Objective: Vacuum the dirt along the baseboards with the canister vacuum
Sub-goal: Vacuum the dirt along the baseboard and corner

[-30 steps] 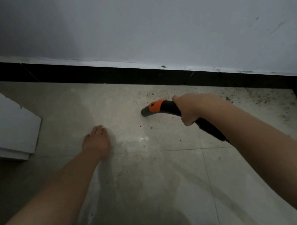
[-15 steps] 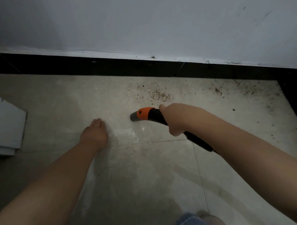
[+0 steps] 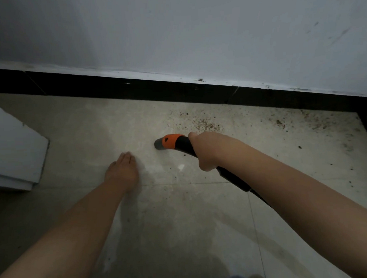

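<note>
Nearest, the left hand (image 3: 122, 172) lies flat with fingers spread on the floor (image 3: 181, 232), holding nothing. Beyond it, the right hand (image 3: 206, 151) is clamped around the vacuum hose (image 3: 181, 146), whose orange-collared mouth points left. The dirt (image 3: 205, 124) lies further off, just ahead of that hand, along the black baseboard (image 3: 156, 91).

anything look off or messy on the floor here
Yes. Brown crumbly dirt lies scattered on the pale tile floor by the black baseboard, thickest toward the right corner. The black vacuum hose handle with an orange collar, gripped by the right hand, points left, away from it. The left hand rests flat.
</note>
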